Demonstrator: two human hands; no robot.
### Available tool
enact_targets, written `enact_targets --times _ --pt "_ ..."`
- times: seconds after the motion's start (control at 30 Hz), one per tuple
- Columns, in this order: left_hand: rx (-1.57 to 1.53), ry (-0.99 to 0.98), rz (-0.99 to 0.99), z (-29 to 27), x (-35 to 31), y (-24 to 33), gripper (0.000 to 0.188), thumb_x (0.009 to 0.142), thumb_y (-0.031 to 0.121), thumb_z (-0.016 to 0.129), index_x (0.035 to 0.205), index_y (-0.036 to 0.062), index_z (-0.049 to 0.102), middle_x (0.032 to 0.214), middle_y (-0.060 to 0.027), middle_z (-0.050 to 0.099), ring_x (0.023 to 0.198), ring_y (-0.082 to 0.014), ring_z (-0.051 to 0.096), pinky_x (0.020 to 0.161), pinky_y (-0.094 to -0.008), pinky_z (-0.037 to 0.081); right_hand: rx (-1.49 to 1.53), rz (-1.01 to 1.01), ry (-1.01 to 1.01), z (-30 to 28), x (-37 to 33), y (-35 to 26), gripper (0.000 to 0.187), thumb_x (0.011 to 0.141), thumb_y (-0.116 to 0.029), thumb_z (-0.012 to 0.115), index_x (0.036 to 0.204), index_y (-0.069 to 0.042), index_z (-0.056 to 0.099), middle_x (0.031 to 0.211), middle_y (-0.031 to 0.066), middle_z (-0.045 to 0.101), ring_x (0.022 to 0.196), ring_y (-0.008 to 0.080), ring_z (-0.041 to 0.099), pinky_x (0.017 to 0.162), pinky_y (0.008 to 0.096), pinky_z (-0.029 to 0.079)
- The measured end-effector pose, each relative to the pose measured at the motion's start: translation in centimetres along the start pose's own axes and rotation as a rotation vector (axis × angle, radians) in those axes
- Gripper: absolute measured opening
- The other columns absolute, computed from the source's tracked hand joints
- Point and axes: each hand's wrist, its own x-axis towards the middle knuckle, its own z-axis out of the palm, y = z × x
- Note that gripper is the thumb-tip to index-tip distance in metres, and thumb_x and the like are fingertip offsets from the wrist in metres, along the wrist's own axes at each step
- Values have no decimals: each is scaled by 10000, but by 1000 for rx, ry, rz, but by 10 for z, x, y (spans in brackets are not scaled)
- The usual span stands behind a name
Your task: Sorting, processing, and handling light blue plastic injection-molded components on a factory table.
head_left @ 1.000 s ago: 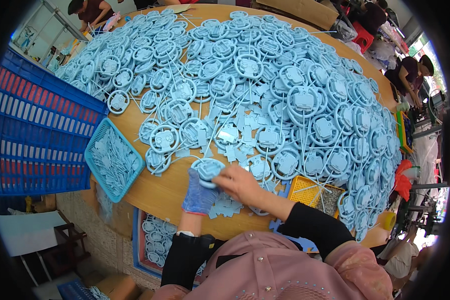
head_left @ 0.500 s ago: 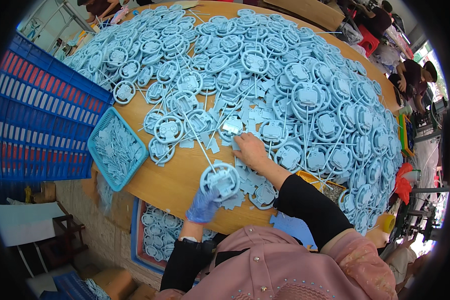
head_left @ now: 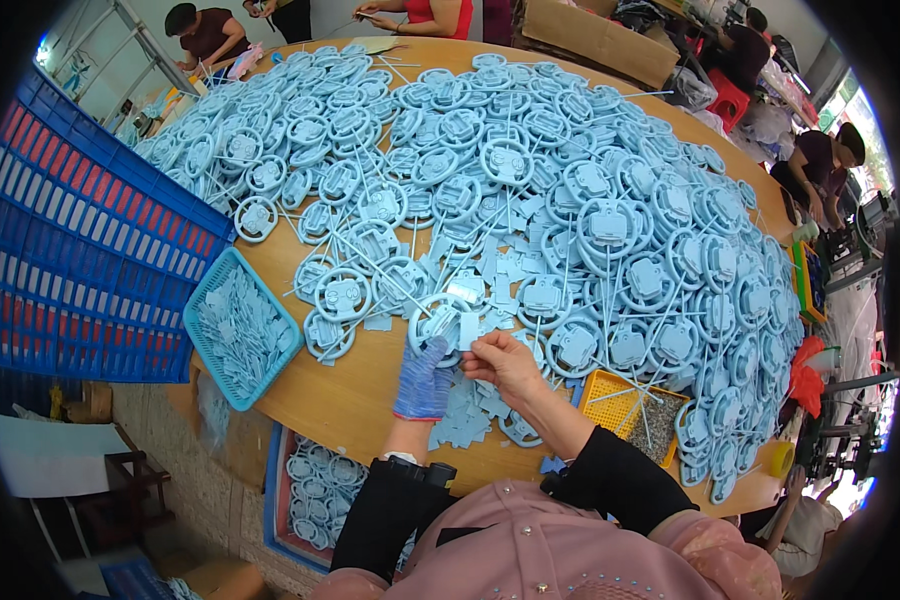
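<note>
Pinching a small flat tile point(head_left: 468, 331) between thumb and fingertips, the right hand point(head_left: 505, 366) holds it at the right side of a pale blue ring point(head_left: 433, 322) — over the rim, though whether the two touch I cannot tell. The tile lies just ahead and to the left of those fingers, its long side running away from the person. The ring is in the gloved left hand point(head_left: 423, 382), gripped by its near edge, above the wooden table point(head_left: 320, 390) at the front of the heap point(head_left: 610, 225). The left hand is nearer the ring, the right nearer the tile. From the ring a thin stick point(head_left: 395, 284) seems to point away and leftward — its long axis aslant to the tile's.
</note>
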Motion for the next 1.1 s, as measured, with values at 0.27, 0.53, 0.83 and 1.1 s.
enact_targets --times 0.27,0.53,0.83,1.1 --pt "273 26 84 3 -3 1 434 823 103 696 1206 45 500 1051 -46 606 885 -121 597 710 -242 527 -39 164 -131 12 -4 -3 238 932 -252 591 872 -22 570 795 117 652 633 169 636 574 293 549" --pt "160 -30 132 11 -10 13 561 789 111 722 1279 38 458 1129 -92 604 1009 -192 608 826 -301 536 -665 -84 17 -3 8 -22 405 870 -391 657 959 2 614 797 79 653 652 132 601 619 264 502" --pt "550 -180 130 18 -3 15 563 757 163 712 1248 11 484 1149 -92 604 1016 -177 604 823 -292 509 -307 -159 -165 -20 15 -18 378 827 -208 737 1105 -8 575 983 58 647 879 122 593 795 271 472" --pt "981 -44 236 26 11 -3 514 765 233 732 1184 11 536 1079 -79 638 931 -176 623 769 -324 510 -303 -148 -87 -30 0 -30 410 850 -232 707 1150 9 568 987 47 646 813 108 571 710 258 447"
